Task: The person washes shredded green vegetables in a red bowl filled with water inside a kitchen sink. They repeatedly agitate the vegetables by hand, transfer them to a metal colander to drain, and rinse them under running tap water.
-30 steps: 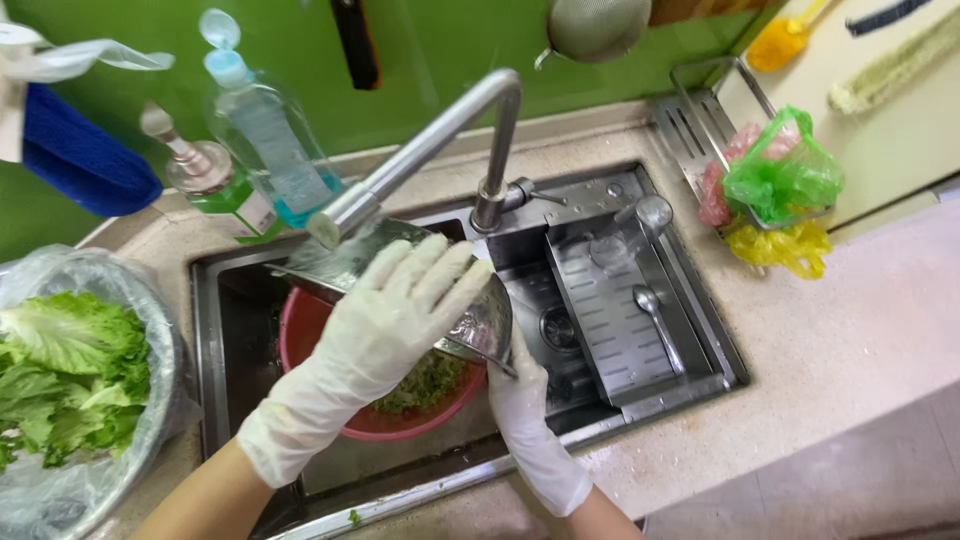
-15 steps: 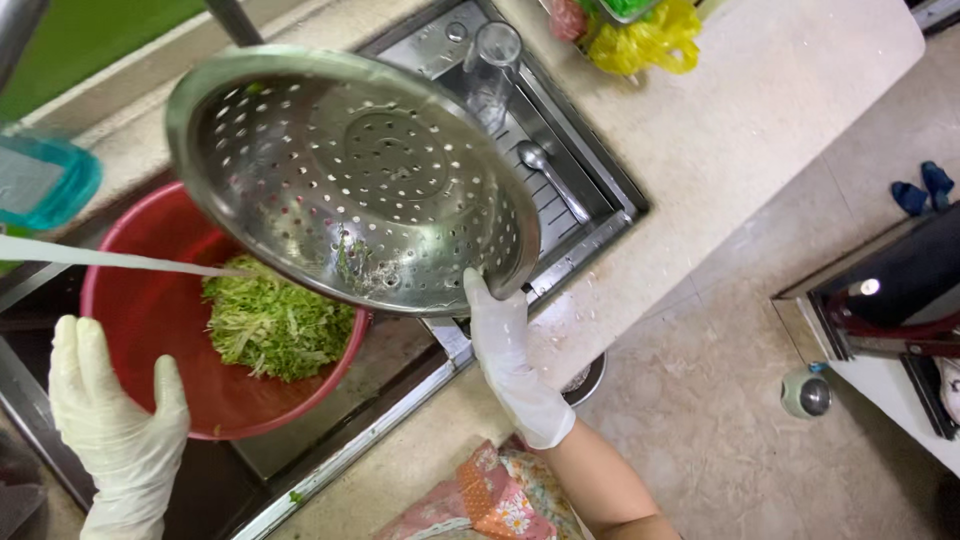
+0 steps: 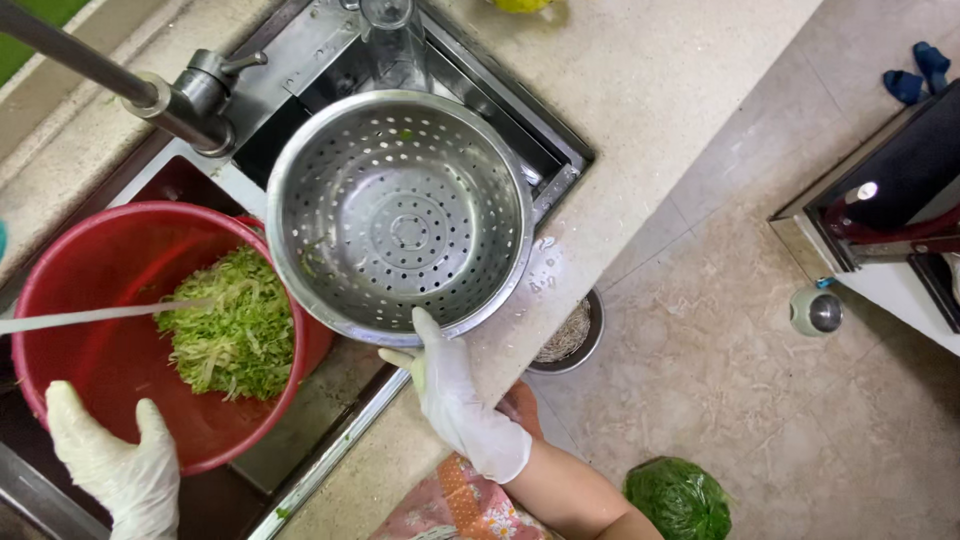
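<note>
Fingers of right hand (image 3: pixel 455 400) clamp steel colander (image 3: pixel 400 215); left hand (image 3: pixel 115 465) grips red basin (image 3: pixel 90 350).

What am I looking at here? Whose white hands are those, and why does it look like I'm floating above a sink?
The camera sits on a person's head and looks straight down, so you see what they see. The white hands are that person's own, in thin gloves. The right hand holds the rim of a shiny metal colander, a bowl full of little holes, almost empty. The left hand grips the edge of a red bowl with shredded green leaves in it. The bowl sits in the sink, under a grey tap. Beside it is a pale stone counter. Down on the floor are a green bag and a small metal dish.
</note>
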